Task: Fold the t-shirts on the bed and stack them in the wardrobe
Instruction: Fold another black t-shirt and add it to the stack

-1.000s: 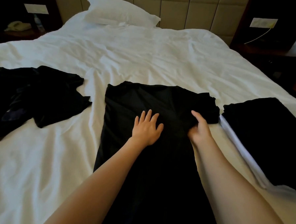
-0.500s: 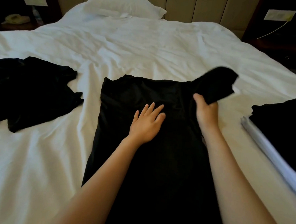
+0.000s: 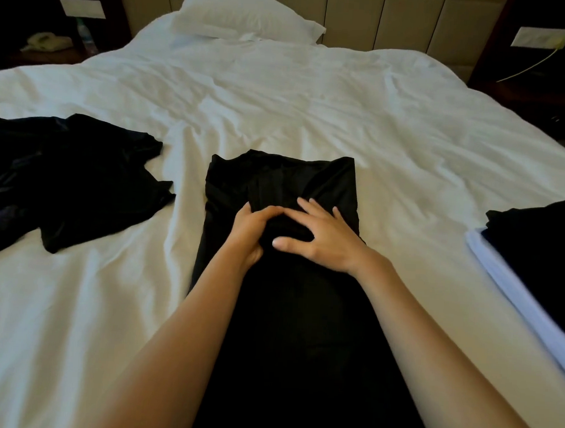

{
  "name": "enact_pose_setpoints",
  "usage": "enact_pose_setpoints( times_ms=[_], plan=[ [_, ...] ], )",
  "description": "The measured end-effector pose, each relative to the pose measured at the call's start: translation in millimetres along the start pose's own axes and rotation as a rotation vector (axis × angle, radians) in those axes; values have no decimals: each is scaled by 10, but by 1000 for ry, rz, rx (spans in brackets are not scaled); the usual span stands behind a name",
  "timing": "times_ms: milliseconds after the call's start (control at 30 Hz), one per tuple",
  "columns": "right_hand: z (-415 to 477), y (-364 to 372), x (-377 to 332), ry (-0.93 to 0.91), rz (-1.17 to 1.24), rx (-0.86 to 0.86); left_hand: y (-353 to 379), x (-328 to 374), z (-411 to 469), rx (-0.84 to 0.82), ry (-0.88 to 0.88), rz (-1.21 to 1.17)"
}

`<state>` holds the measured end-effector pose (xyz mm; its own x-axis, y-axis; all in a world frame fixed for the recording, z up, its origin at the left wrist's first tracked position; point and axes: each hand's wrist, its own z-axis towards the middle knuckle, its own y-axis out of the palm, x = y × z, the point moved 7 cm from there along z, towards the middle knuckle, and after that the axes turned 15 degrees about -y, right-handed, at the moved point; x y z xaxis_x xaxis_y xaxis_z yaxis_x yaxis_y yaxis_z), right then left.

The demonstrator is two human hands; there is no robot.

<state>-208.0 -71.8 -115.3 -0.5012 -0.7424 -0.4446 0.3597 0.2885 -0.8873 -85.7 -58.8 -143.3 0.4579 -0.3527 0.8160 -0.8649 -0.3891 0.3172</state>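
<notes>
White pillow [image 3: 245, 15] against padded headboard [image 3: 383, 19]; telephone [image 3: 48, 41], bottle [image 3: 84, 36] on left nightstand [image 3: 44, 58].

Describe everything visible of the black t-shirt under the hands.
The black t-shirt lies flat on the white bed, a long narrow strip running from the near edge toward the pillow, its sides folded inward. The cloth looks thin, smooth and shiny. The left hand grips a fold near its top; the right hand rests on it with fingers spread.
</notes>
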Motion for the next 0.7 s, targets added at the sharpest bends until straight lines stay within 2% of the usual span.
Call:
enact_pose_setpoints(
  times_ms=[100, 233, 367, 500, 600, 700],
  plan=[
    [10, -108, 84, 49, -69, 186, -9, -6, 8, -10, -17, 26],
    [-19, -12, 435, 278, -217, 70, 4, -28, 18, 11, 7, 78],
    [-69, 6, 401, 257, -220, 92, -1, -54, -71, 37, 23, 142],
    [-325, 5, 337, 313, -237, 128, -13, -78, -311, -66, 5, 23],
    [-537, 64, 199, 325, -250, 89, -77, -127, -478, -113, 14, 56],
    [-696, 154, -28, 240, -331, -3, -149, -185, -634, -75, 49, 152]
  ],
)
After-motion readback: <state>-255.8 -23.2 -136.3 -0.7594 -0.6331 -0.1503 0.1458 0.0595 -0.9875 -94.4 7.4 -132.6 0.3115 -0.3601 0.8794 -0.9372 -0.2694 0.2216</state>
